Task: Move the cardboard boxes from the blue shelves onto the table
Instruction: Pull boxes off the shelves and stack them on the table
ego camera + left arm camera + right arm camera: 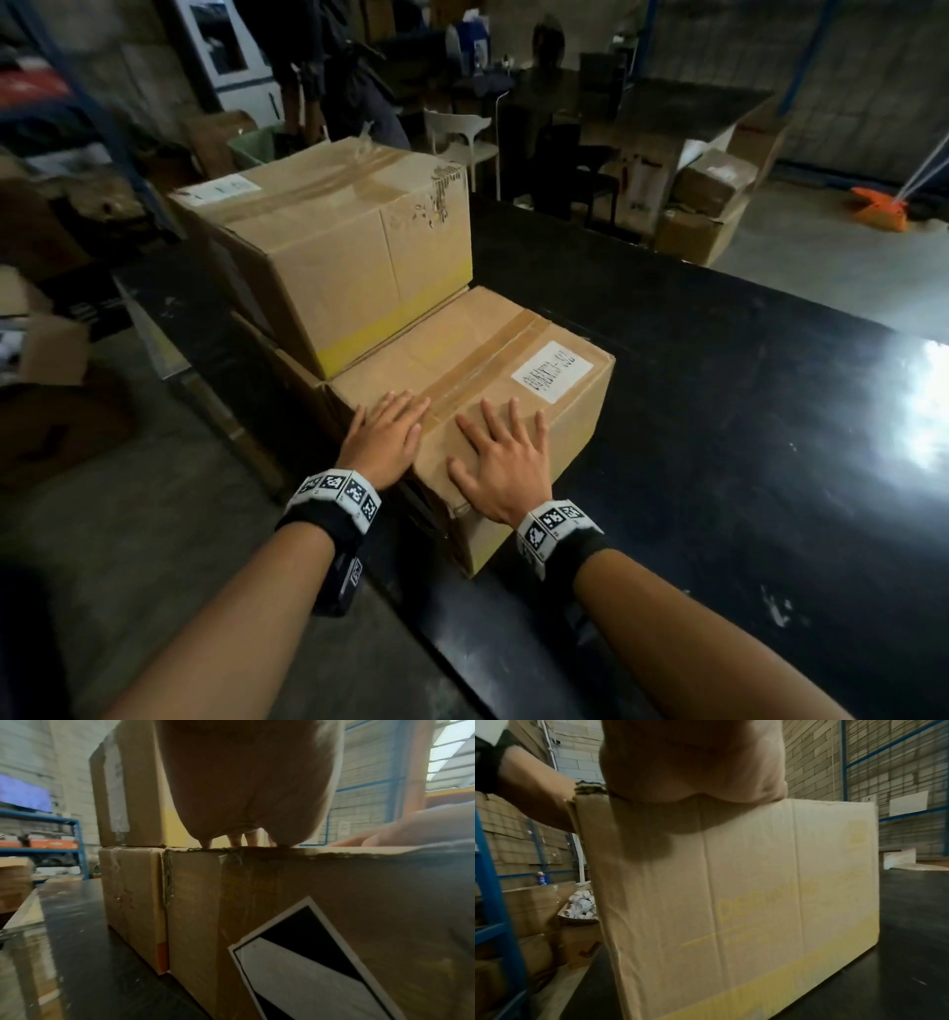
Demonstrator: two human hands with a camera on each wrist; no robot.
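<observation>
Two cardboard boxes are visible on the black bench (pixel 719 385): a low box (pixel 477 390) at the near-left corner, and a tall box (pixel 334 241) behind it, touching it, apparently stacked on a further box seen from the left wrist. Both hands lie flat on the lid of the low box, at its near end. The left hand (pixel 385 442) has straight fingers held close together; the right hand (pixel 500 462) has fingers spread; neither grips anything. The low box sits partly over the bench edge. Judged step: seating the delivered box, or releasing it. Next move, as a judgement: push the low box further onto the bench until fully supported, lift both hands clear, then return to the blue shelves (pixel 41 833) for another box
</observation>
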